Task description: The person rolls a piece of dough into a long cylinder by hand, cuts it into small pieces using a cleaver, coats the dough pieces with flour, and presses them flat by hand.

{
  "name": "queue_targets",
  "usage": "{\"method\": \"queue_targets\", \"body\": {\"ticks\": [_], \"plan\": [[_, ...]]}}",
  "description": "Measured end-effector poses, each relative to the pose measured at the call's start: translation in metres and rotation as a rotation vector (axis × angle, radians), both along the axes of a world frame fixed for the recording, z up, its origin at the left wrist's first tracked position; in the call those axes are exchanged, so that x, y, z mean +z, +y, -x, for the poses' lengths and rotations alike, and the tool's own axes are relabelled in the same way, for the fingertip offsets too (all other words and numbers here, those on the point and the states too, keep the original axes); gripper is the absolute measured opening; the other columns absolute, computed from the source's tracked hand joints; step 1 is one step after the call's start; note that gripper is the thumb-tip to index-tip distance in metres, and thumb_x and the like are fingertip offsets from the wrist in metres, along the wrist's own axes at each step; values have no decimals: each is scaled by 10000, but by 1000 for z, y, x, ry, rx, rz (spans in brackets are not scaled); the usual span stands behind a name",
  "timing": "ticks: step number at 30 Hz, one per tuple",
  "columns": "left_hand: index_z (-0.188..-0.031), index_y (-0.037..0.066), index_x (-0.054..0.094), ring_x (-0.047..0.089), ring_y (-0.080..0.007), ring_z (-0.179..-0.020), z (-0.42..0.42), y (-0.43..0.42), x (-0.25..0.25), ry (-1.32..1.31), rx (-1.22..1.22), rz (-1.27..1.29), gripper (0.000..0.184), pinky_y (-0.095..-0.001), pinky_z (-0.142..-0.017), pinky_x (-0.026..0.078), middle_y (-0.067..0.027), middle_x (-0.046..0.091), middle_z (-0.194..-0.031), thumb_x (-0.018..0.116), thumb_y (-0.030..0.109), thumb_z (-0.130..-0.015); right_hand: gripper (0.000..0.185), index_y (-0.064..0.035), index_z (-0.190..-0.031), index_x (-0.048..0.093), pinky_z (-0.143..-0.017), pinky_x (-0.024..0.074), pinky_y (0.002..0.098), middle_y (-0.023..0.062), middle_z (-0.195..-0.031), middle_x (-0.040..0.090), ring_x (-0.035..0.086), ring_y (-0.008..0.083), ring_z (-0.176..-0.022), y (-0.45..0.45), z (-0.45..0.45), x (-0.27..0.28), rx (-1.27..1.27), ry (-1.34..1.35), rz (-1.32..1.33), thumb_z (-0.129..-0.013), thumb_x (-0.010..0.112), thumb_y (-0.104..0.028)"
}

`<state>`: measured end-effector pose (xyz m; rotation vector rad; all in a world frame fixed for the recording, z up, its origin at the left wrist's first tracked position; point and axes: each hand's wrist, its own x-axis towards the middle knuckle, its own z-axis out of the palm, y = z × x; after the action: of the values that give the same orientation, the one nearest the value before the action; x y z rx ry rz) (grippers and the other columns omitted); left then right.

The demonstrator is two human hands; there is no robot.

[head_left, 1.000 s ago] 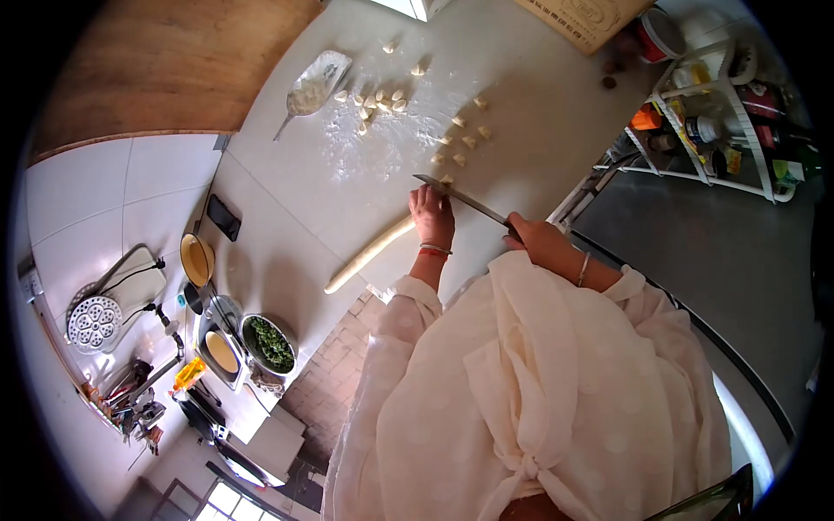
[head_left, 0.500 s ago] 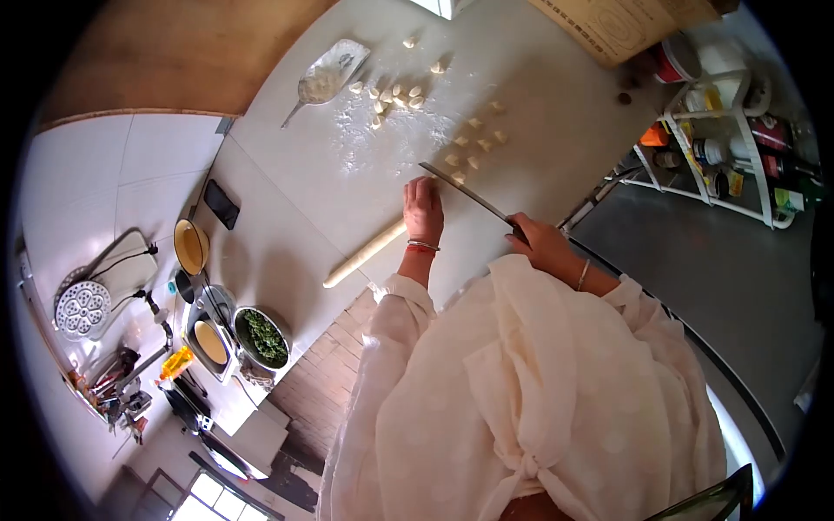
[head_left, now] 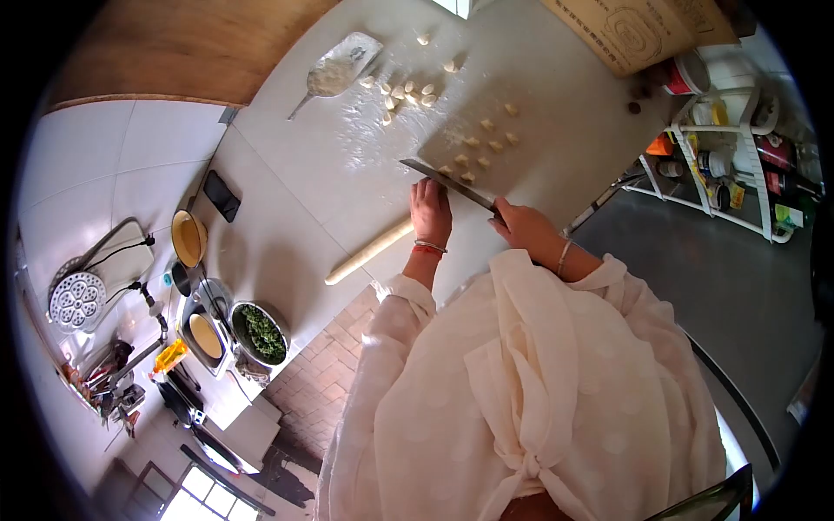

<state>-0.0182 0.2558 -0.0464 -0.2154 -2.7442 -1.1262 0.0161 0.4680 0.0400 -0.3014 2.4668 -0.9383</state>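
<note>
A long pale dough roll (head_left: 369, 253) lies on the worktop, its far end hidden under my left hand (head_left: 431, 213). The fingers of that hand are curled together over the roll. My right hand (head_left: 528, 229) is closed round the handle of a knife (head_left: 452, 184), whose blade reaches left, just beyond my left fingertips. Past the blade, several small cut dough pieces (head_left: 484, 161) lie scattered. More dough pieces (head_left: 408, 90) sit in a patch of flour (head_left: 373, 135) farther off.
A metal scoop with flour (head_left: 334, 74) lies at the back. Along the left stand a phone (head_left: 221, 196), a yellowish bowl (head_left: 188, 237) and a bowl of chopped greens (head_left: 262, 337). Back right are a cardboard box (head_left: 630, 35) and a white rack of bottles (head_left: 747, 165).
The knife and my right hand have shifted left, bringing the blade close to my left fingertips. My left hand stays on the dough roll. The view has tilted slightly.
</note>
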Motion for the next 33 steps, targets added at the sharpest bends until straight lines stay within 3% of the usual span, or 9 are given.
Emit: {"method": "queue_targets", "body": {"ticks": [3,12,21,26,33], "plan": [[-1028,23,590,539,-383,-937,-9,7,-1,-68,245,-166,167,-464,-811,475,-163,623,-1004,594,1,-862,272,-25,-1060,482,-671,486,502,208,-846,656,628,419,-770,-3,2,-6,-4,52,33,-966,596,-253],[-930,17,559,512,-385,-939,-27,14,-3,5,117,32,178,-464,-828,460,-144,576,-960,641,-26,-778,265,-34,-1070,504,-689,493,500,194,-850,665,640,410,-796,29,-41,36,24,17,85,-959,603,-253],[-937,23,556,522,-362,-954,-32,16,-7,-26,124,-30,219,-463,-852,452,-135,585,-988,662,-41,-755,255,-30,-1036,470,-683,482,525,217,-812,652,628,434,-784,24,-47,24,-33,-141,42,-968,586,-247],[-947,33,582,549,-350,-979,-36,16,2,61,126,28,195,-452,-837,469,-130,600,-989,682,-13,-785,252,-27,-1043,474,-680,473,522,225,-809,648,623,444,-788,9,-43,-7,-41,-3,9,-966,589,-238],[-997,54,588,586,-334,-923,-17,-20,-11,29,134,-17,162,-427,-794,493,-132,613,-1010,653,29,-851,271,-31,-1085,519,-676,484,476,209,-821,652,631,412,-772,17,-41,20,-107,-73,185,-956,621,-246]]}}
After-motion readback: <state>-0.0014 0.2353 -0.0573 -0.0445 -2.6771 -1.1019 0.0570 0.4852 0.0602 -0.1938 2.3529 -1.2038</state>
